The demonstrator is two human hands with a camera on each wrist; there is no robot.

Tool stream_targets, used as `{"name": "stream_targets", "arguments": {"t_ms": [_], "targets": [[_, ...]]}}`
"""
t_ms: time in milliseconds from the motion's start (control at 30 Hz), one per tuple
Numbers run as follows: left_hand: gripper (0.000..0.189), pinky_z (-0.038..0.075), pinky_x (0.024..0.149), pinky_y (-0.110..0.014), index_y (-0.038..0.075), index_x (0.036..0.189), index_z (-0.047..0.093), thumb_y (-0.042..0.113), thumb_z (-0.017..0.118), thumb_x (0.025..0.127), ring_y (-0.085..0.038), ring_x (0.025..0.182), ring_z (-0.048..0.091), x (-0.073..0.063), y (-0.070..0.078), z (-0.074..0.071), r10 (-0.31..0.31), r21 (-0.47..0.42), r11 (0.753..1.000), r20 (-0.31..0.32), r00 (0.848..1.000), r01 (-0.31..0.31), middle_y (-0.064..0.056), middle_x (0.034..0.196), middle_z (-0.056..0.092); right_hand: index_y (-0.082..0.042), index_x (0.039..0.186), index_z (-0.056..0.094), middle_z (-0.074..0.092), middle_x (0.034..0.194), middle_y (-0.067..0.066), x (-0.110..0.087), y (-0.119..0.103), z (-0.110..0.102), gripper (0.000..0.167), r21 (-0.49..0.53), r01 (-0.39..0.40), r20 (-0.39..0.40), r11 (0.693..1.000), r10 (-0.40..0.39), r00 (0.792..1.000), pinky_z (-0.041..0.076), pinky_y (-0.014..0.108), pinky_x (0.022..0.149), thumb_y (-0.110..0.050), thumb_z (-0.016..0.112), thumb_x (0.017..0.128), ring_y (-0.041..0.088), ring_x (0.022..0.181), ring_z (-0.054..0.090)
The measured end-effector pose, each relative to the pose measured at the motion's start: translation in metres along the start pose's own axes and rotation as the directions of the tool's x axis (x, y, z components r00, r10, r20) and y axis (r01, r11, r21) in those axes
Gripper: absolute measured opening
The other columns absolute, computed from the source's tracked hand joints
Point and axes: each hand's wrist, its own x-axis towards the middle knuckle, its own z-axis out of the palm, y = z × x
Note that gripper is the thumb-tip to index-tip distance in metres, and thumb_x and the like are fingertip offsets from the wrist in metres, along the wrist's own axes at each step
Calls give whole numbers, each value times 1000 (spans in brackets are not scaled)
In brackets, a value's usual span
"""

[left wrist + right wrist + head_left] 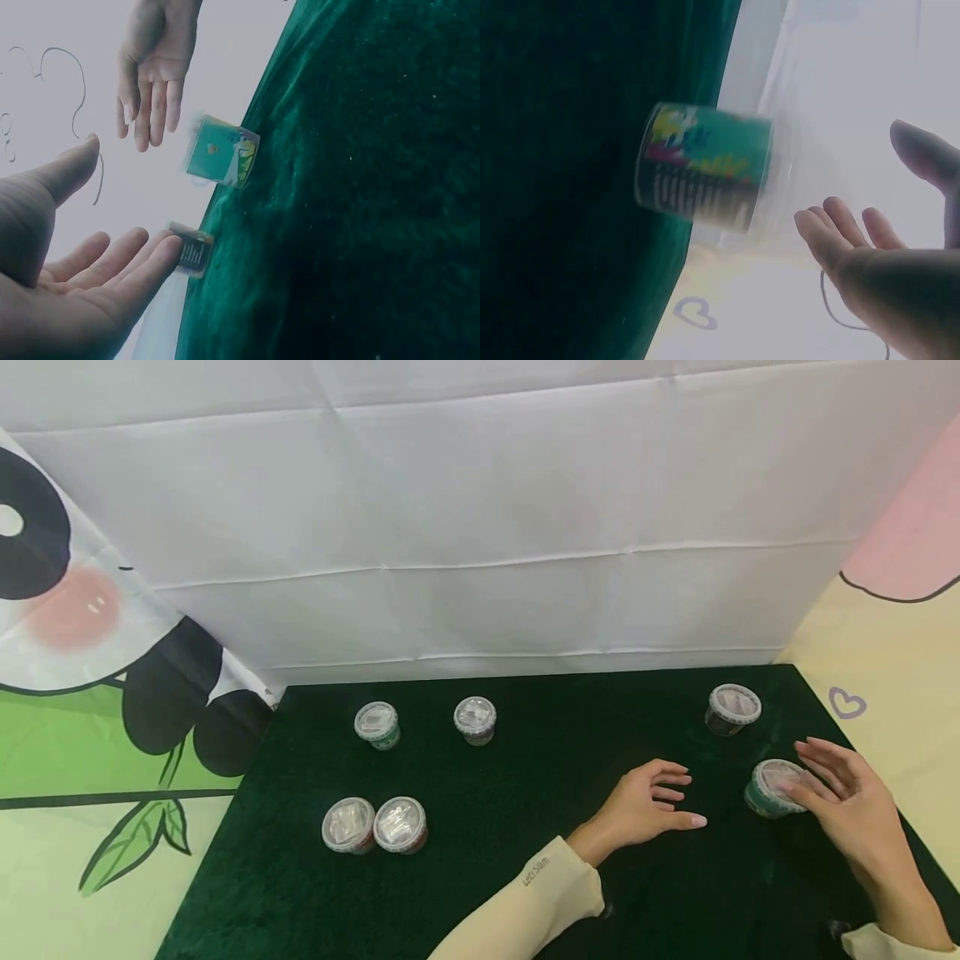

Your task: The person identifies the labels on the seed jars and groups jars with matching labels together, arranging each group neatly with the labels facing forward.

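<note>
A teal-labelled tub (pixel 776 788) with a clear lid stands upright at the right of the dark green table. My right hand (pixel 851 785) is just beside it, its thumb overlapping the lid in the head view. In the right wrist view the thumb and fingers of that hand (pixel 877 232) are spread apart from the tub (pixel 705 166), with nothing between them. To the left, my left hand (pixel 641 802) hovers over the table, fingers loosely extended and holding nothing. Behind the teal tub stands a dark-labelled tub (pixel 732 709).
Two reddish tubs (pixel 348 825) stand side by side at the left. Farther back are a small green tub (pixel 377 725) and a small dark tub (pixel 476 720). A white cloth wall (pixel 487 527) rises behind the green table (pixel 525 735), with printed cloth on both sides.
</note>
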Motion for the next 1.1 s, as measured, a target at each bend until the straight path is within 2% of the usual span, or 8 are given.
{"name": "stream_targets", "arguments": {"t_ms": [167,367,533,700,800,867,1000,1100], "targets": [[58,56,92,-16,13,144,60,14,85,92,1,111,67,8,0,13,21,22,1000,23,1000,-22,11,135,68,-23,156,45,50,140,-22,-5,13,-6,62,-39,-41,-53,998,39,998,39,2,101,-2,68,102,-12,133,46],[59,56,92,-17,14,147,58,16,84,93,-1,114,67,19,-1,25,25,43,999,51,998,-28,11,139,67,-8,161,36,38,167,15,-6,25,-10,63,-121,-126,-65,985,118,991,33,6,110,-9,65,105,4,154,34],[61,56,92,-17,17,148,56,19,84,94,-1,116,66,29,-3,34,27,89,995,68,997,-33,12,142,65,4,162,27,28,168,30,-5,34,-12,68,-154,-159,-42,975,154,987,29,6,111,-11,63,106,19,160,27],[65,55,94,-17,18,151,53,19,83,94,-1,120,64,38,-4,41,36,144,988,88,995,-49,11,147,62,8,162,22,22,168,36,-4,40,-13,72,-160,-173,-4,972,174,985,27,5,112,-15,63,107,36,161,18],[67,54,97,-17,18,153,51,20,84,94,-2,124,63,43,-2,45,31,182,982,97,995,-48,11,150,59,8,163,20,20,167,37,-3,43,-14,75,-163,-170,27,972,177,984,27,2,110,-20,63,108,40,160,18],[68,54,97,-17,20,154,51,20,84,94,-3,126,62,46,-1,49,15,198,979,104,994,-36,11,151,58,7,163,19,20,167,38,-3,44,-15,76,-168,-166,47,972,176,983,28,1,108,-23,62,108,39,161,19],[71,54,98,-18,24,155,48,21,84,94,-3,128,61,53,0,57,-17,216,976,119,993,-9,13,155,54,6,164,17,21,166,39,-2,45,-17,79,-165,-139,95,976,156,983,35,-3,98,-26,63,109,22,160,26],[75,54,98,-18,25,157,45,20,84,94,-2,129,61,57,0,63,-20,214,977,127,992,-7,14,158,51,7,164,14,23,163,42,-1,45,-18,83,-151,-116,135,982,137,981,40,-4,88,-24,65,107,2,152,32]]}}
